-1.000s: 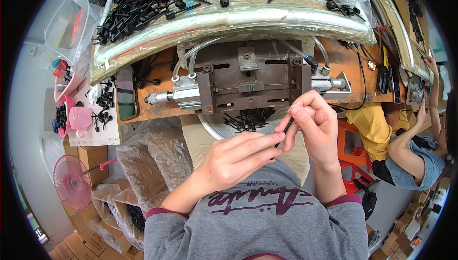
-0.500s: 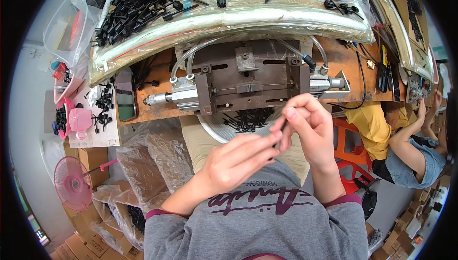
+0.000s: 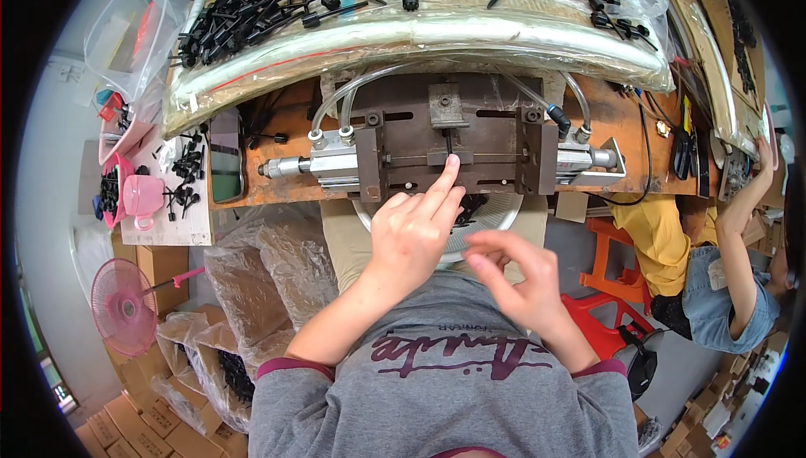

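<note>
My left hand (image 3: 411, 231) reaches over the near side of a dark metal fixture (image 3: 495, 139). Its index finger is stretched out, the tip at the small centre block, touching the near end of a thin black rod (image 3: 448, 141). That rod stands out from under a grey metal block (image 3: 446, 105); the fingertip hides its lower end. The other fingers are loosely bent, with nothing seen in them. Nearer to me on the right, my right hand (image 3: 520, 282) hovers over my lap, thumb and fingers apart and holding nothing visible.
Silver cylinders (image 3: 334, 166) with clear hoses flank the fixture. Below it, a white basket (image 3: 504, 216) holds black rods, partly hidden by my hand. Black parts with knobs (image 3: 277, 5) heap behind. A pink fan (image 3: 126, 311) stands left; a co-worker's arm (image 3: 739, 223) shows right.
My hands have parted. The small dark rod that was between my fingers is no longer there, and a black rod now shows in the fixture. My left hand moved forward; my right hand drew back.
</note>
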`<state>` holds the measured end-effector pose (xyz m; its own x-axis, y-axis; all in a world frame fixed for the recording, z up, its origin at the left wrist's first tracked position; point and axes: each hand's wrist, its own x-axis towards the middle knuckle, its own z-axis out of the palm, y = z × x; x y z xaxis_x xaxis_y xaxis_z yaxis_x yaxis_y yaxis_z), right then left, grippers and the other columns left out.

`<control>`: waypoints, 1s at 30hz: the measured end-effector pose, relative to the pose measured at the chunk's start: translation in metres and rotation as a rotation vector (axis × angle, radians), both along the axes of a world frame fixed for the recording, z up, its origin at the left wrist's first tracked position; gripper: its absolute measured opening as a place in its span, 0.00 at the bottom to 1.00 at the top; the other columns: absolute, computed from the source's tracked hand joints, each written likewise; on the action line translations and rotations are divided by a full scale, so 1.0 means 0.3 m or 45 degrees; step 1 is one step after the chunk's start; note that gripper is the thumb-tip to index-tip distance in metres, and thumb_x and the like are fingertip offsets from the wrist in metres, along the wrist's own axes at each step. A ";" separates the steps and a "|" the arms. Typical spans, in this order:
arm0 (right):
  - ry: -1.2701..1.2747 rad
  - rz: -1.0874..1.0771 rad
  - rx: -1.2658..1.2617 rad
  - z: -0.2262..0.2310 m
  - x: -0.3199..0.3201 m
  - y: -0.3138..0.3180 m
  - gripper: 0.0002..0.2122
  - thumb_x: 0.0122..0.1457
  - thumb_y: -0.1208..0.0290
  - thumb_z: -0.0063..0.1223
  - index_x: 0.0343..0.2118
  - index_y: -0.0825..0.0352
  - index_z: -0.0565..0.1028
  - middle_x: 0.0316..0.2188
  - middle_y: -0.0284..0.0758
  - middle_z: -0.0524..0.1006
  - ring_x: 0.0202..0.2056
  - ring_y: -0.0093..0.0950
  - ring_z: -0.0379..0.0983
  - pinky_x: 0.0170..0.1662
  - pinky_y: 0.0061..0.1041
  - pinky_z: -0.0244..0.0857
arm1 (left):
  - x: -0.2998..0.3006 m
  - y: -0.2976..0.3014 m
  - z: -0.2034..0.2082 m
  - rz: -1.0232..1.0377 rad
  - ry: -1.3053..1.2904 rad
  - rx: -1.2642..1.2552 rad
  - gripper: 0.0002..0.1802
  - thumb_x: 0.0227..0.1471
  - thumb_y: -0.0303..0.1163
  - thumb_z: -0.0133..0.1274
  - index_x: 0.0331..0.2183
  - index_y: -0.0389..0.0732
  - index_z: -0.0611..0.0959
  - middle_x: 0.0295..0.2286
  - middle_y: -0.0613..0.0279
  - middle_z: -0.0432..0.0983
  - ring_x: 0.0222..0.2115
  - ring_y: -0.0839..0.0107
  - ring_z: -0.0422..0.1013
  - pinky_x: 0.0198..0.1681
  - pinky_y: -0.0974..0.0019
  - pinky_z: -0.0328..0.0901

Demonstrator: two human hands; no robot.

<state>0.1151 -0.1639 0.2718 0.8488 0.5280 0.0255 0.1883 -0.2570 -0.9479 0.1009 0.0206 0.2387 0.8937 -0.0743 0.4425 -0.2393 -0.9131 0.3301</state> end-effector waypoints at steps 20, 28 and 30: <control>-0.514 0.621 -0.564 -0.718 -0.013 -0.071 0.19 0.44 0.72 0.65 0.42 0.66 0.77 0.35 0.40 0.80 0.43 0.38 0.74 0.45 0.36 0.69 | -0.070 0.022 0.087 -0.136 0.176 -0.169 0.15 0.39 0.33 0.68 0.34 0.43 0.86 0.51 0.61 0.78 0.20 0.71 0.74 0.24 0.72 0.68; -0.213 0.832 -0.757 -0.823 -0.062 -0.018 0.20 0.45 0.70 0.63 0.45 0.63 0.80 0.35 0.45 0.82 0.39 0.42 0.80 0.44 0.38 0.73 | -0.195 0.117 -0.057 -0.025 0.005 -0.665 0.16 0.47 0.30 0.66 0.40 0.38 0.86 0.46 0.54 0.80 0.29 0.71 0.79 0.31 0.70 0.73; -0.187 0.826 -0.731 -0.828 -0.074 -0.017 0.20 0.47 0.63 0.65 0.46 0.59 0.82 0.36 0.46 0.82 0.39 0.42 0.80 0.45 0.36 0.73 | -0.219 0.292 -0.088 0.383 -0.209 -0.861 0.07 0.51 0.25 0.62 0.36 0.36 0.86 0.38 0.55 0.83 0.33 0.70 0.79 0.39 0.68 0.72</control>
